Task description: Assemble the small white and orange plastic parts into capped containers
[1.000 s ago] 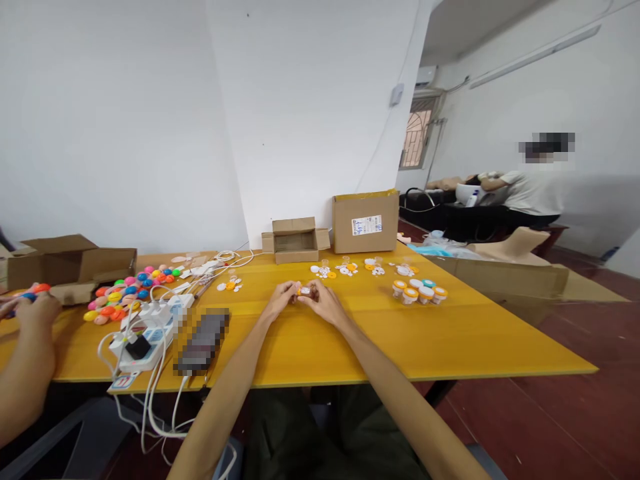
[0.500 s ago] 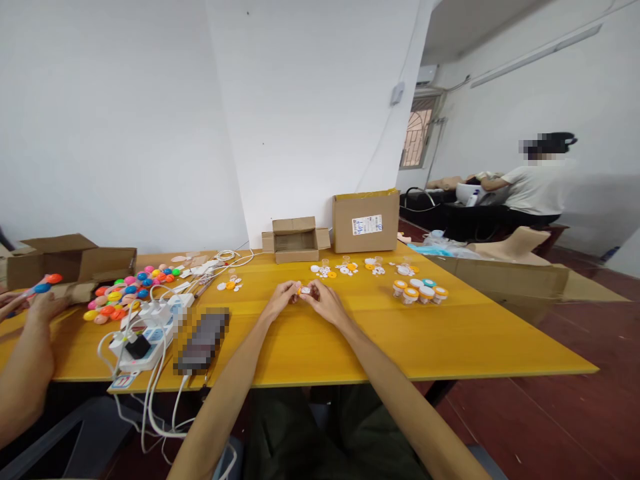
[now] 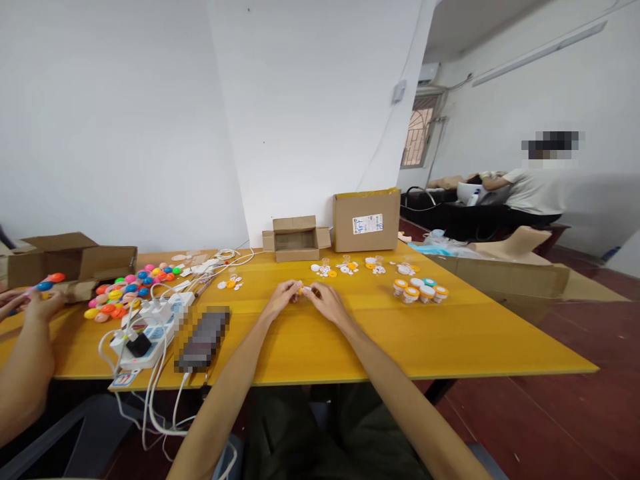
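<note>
My left hand (image 3: 283,299) and my right hand (image 3: 325,301) meet above the middle of the table, fingers closed around a small orange-and-white plastic piece (image 3: 302,291). Most of it is hidden by the fingertips, so its exact shape cannot be made out. Beyond my hands, small groups of white discs (image 3: 325,271) and orange rings (image 3: 352,266) lie with clear little cups. Over on the right, several small clear jars with orange, white and teal lids (image 3: 411,292) stand upright in a cluster.
At the back are an open small carton (image 3: 297,252) and a taller cardboard box (image 3: 367,237). Left of me lie a phone (image 3: 203,339), a power strip with cables (image 3: 145,357) and colourful balls (image 3: 131,289). Another person's hand (image 3: 43,303) works at far left; someone sits at far right.
My hands stay in nearly the same spot. The small piece between my fingers has turned, and less of its white part shows. The neighbour's hands at left have shifted slightly.
</note>
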Demonstrator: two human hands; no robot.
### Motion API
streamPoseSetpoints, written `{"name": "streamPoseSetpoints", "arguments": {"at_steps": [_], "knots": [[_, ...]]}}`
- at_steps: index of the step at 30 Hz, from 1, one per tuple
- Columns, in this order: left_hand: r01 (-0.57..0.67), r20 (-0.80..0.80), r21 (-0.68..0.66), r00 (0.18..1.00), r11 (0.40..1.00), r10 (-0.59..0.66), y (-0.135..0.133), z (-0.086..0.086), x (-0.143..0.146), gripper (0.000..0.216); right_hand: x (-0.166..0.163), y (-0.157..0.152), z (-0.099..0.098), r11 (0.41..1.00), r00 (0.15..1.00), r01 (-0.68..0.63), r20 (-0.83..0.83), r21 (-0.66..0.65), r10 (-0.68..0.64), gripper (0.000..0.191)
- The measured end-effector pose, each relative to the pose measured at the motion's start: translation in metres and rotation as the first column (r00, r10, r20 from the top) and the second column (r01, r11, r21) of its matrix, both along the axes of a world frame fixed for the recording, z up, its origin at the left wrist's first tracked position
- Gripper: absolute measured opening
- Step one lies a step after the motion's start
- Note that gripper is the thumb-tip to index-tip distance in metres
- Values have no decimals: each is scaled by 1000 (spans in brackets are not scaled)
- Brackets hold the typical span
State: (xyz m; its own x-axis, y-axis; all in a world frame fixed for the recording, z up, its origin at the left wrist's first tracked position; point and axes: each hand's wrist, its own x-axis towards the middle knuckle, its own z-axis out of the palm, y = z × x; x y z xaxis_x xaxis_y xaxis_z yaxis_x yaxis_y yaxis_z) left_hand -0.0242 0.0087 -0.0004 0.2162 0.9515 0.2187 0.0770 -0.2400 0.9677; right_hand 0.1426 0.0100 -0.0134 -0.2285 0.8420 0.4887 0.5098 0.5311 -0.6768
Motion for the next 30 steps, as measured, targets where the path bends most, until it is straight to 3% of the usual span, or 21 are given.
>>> {"name": "streamPoseSetpoints", "arguments": {"at_steps": [30], "knots": [[41, 49, -100, 998, 994, -37, 2, -1, 0, 51, 0, 0, -1, 993, 995, -55, -76, 101, 62, 13]]}}
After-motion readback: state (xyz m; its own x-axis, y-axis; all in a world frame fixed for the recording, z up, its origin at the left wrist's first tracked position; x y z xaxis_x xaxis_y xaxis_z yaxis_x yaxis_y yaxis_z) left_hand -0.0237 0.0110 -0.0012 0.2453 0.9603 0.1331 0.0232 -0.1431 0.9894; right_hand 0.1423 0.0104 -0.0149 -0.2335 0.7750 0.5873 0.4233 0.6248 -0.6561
